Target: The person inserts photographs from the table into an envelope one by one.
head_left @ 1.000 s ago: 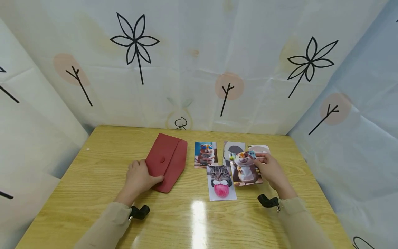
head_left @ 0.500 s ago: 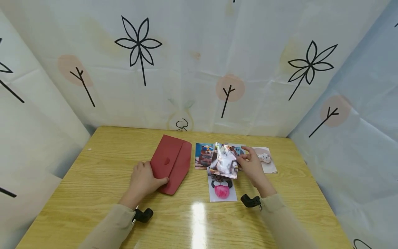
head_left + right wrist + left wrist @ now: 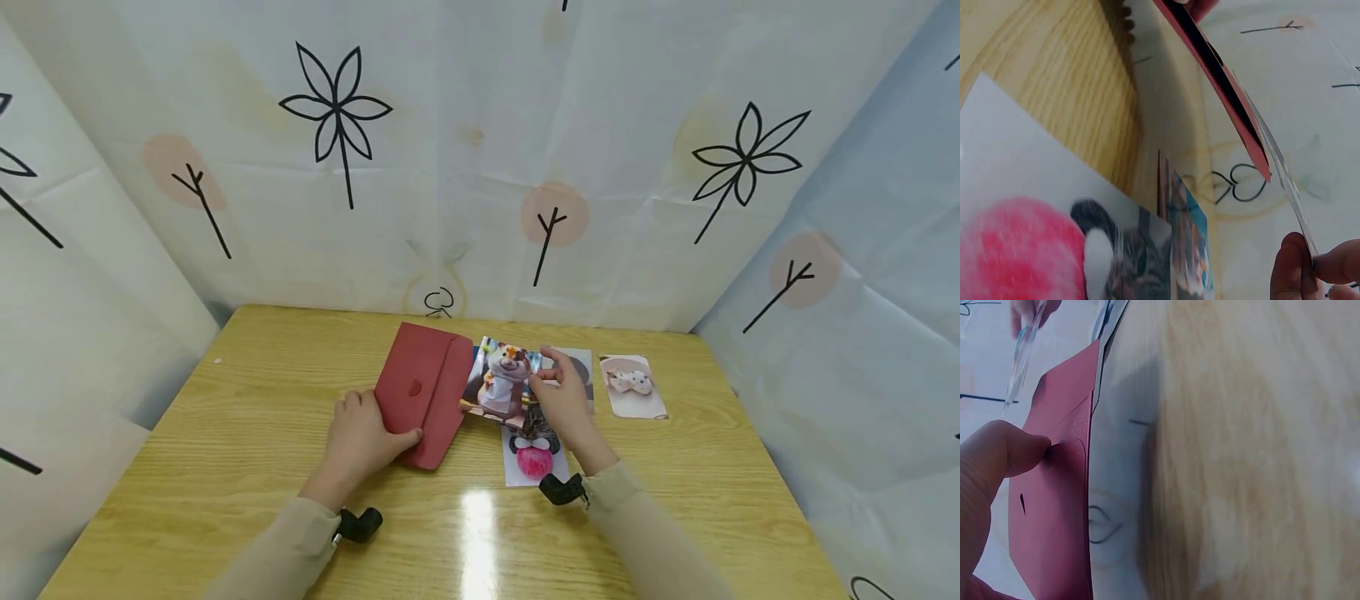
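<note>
My left hand [image 3: 362,433] grips a dark red envelope [image 3: 412,367] by its near left side, the thumb lying across its front face. The envelope is lifted off the table, with its flap side toward the right. My right hand [image 3: 566,404] pinches a glossy photo card [image 3: 501,383] of a hamster in a white apron between thumb and fingers. The card's left edge is at the envelope's flap side. In the right wrist view the card [image 3: 1285,178] runs close along the opened mouth of the envelope [image 3: 1222,81]; whether they touch I cannot tell.
Below the held card lies a cat photo [image 3: 534,462] with a pink ball, partly covered. A grey photo [image 3: 583,367] sits behind my right fingers, and a white one [image 3: 632,387] farther right. A blue photo [image 3: 1188,231] is mostly hidden in the head view. Patterned cloth [image 3: 465,167] hangs behind.
My right hand has carried the hamster card leftward from above the right-hand photos to the envelope. The envelope and left hand have shifted slightly right. The white photo is uncovered.
</note>
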The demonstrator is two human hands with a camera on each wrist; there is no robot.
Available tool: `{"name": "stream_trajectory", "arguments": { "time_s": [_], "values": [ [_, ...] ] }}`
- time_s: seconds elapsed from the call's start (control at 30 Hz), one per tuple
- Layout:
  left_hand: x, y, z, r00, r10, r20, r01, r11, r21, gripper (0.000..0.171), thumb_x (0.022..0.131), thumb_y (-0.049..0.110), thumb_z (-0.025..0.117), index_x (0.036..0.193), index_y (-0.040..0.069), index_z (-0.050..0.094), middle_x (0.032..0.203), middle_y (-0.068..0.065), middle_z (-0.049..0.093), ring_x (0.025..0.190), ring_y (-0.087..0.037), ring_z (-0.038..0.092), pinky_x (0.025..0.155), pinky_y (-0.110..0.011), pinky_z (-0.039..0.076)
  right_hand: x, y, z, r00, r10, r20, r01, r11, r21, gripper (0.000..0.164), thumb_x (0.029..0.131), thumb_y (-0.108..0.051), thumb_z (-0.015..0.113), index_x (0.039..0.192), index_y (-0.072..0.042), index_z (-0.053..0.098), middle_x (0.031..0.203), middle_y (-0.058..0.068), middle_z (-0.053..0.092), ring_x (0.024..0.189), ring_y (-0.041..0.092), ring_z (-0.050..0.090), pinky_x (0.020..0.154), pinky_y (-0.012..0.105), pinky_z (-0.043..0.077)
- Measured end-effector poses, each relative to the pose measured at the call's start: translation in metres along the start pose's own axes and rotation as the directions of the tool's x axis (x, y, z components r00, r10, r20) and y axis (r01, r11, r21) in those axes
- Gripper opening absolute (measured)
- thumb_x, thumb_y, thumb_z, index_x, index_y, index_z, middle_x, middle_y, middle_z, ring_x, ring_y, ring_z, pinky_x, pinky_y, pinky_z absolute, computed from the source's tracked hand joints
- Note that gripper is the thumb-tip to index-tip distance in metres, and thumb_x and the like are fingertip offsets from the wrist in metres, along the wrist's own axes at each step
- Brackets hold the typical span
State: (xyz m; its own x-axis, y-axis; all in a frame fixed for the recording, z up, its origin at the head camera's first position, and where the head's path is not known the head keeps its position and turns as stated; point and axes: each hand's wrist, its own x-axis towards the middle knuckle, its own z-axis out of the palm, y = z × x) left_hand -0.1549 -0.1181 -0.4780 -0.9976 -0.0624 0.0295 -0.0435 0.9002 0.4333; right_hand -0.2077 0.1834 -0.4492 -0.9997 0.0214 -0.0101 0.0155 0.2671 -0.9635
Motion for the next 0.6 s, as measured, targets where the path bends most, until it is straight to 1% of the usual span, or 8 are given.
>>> {"name": "stream_trajectory", "arguments": {
  "time_s": [0.03,0.1,0.17,0.23,0.3,0.37,0.43,0.6],
  "values": [
    [-0.001,0.001,0.001,1.000,0.002,-0.004,-0.002,1.000,0.004,0.095,0.068,0.062,0.075,0.118,-0.013,0.046,0.106,-0.024,0.046,0.095,-0.037,0.043,0.075,-0.048,0.045,0.000,0.000,0.003,1.000,-0.001,0.003,0.001,1.000,0.001,0.052,0.094,-0.009,0.059,0.143,-0.015,0.041,0.102,0.016,0.055,0.076,0.026,0.063,0.063,0.036,0.049],
    [-0.004,0.002,0.002,1.000,0.004,-0.014,-0.004,1.000,0.011,0.096,0.067,0.063,0.075,0.118,-0.013,0.046,0.107,-0.025,0.046,0.095,-0.037,0.044,0.075,-0.048,0.045,0.000,0.001,0.009,1.000,-0.009,0.005,0.009,1.000,-0.004,0.052,0.094,-0.009,0.061,0.142,-0.015,0.041,0.101,0.016,0.056,0.076,0.030,0.062,0.061,0.035,0.048],
    [-0.005,0.003,0.002,1.000,0.005,-0.021,-0.005,1.000,0.019,0.096,0.067,0.063,0.075,0.118,-0.013,0.047,0.107,-0.025,0.046,0.095,-0.037,0.044,0.076,-0.048,0.045,0.001,0.005,0.016,1.000,-0.031,-0.002,0.031,0.999,-0.027,0.052,0.093,-0.012,0.062,0.141,-0.016,0.043,0.099,0.015,0.057,0.072,0.029,0.061,0.058,0.034,0.047],
    [-0.007,0.004,0.002,1.000,0.003,-0.025,-0.003,1.000,0.020,0.097,0.067,0.063,0.075,0.118,-0.013,0.046,0.108,-0.024,0.046,0.095,-0.037,0.044,0.076,-0.048,0.045,-0.001,0.004,0.022,0.999,-0.036,-0.009,0.035,0.998,-0.055,0.052,0.092,-0.012,0.063,0.140,-0.014,0.044,0.096,0.015,0.058,0.066,0.028,0.059,0.050,0.029,0.042],
    [-0.008,0.006,0.002,1.000,0.002,-0.029,-0.002,1.000,0.019,0.096,0.067,0.063,0.076,0.118,-0.013,0.047,0.107,-0.023,0.046,0.094,-0.036,0.044,0.076,-0.047,0.045,-0.002,0.002,0.027,0.999,-0.039,-0.014,0.038,0.997,-0.073,0.051,0.092,-0.012,0.065,0.139,-0.013,0.046,0.093,0.014,0.060,0.061,0.026,0.056,0.047,0.027,0.038],
    [-0.010,0.008,0.001,0.999,0.001,-0.032,0.000,1.000,0.019,0.096,0.067,0.063,0.076,0.118,-0.013,0.047,0.106,-0.023,0.046,0.093,-0.035,0.044,0.075,-0.046,0.045,-0.003,0.001,0.032,0.999,-0.043,-0.017,0.041,0.996,-0.083,0.050,0.091,-0.012,0.065,0.138,-0.012,0.047,0.091,0.013,0.061,0.059,0.022,0.056,0.047,0.027,0.038],
    [-0.011,0.010,0.001,0.999,0.001,-0.034,-0.001,1.000,0.022,0.096,0.067,0.063,0.076,0.119,-0.012,0.047,0.106,-0.022,0.046,0.092,-0.034,0.044,0.074,-0.046,0.045,-0.003,-0.001,0.036,0.998,-0.052,-0.021,0.050,0.995,-0.084,0.047,0.090,-0.011,0.066,0.135,-0.011,0.049,0.088,0.011,0.063,0.061,0.021,0.058,0.048,0.026,0.040],
    [-0.012,0.014,-0.001,0.998,0.018,-0.052,-0.016,0.999,0.039,0.097,0.067,0.064,0.076,0.119,-0.012,0.047,0.105,-0.022,0.047,0.091,-0.034,0.045,0.073,-0.047,0.047,-0.001,-0.003,0.046,0.998,-0.057,-0.034,0.055,0.998,-0.039,0.041,0.090,-0.010,0.066,0.129,-0.009,0.053,0.084,0.010,0.064,0.064,0.024,0.061,0.051,0.029,0.045]
  ]
}}
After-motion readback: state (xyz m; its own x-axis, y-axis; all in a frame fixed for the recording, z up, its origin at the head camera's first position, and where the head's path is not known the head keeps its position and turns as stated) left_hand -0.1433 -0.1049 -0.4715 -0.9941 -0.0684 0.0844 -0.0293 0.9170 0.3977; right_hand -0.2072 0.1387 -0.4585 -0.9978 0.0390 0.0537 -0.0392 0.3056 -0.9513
